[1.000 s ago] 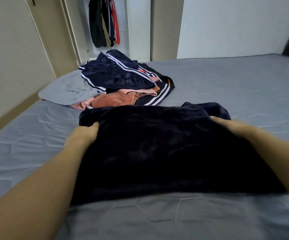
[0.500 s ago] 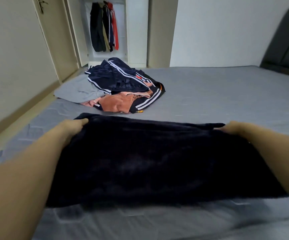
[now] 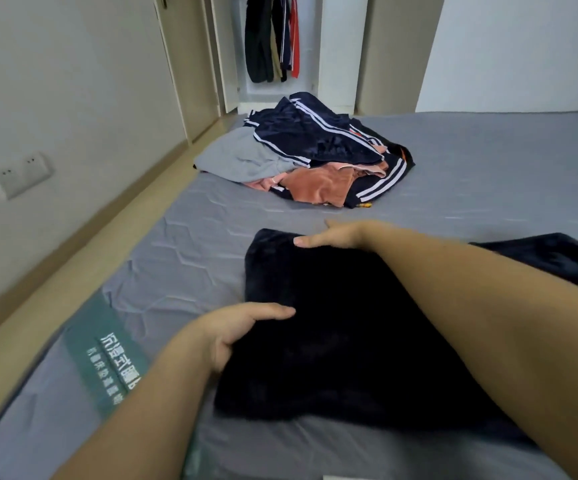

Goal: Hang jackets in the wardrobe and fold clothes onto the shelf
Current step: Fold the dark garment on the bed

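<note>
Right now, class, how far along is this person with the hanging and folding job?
Done: several jackets hang in the open wardrobe. In hand: a dark garment lies on the mattress, the left hand gripping its near edge, the right hand flat on its far edge. Left: the mixed clothes pile looks unfolded; no shelf stack is visible.

Two bare forearms enter from the near edge of the view, one from seven o'clock and one from four o'clock; no sleeve, watch or ring shows on either; the left hand (image 3: 242, 327) and right hand (image 3: 337, 234) are ungloved, with short, plain fingernails.
</note>
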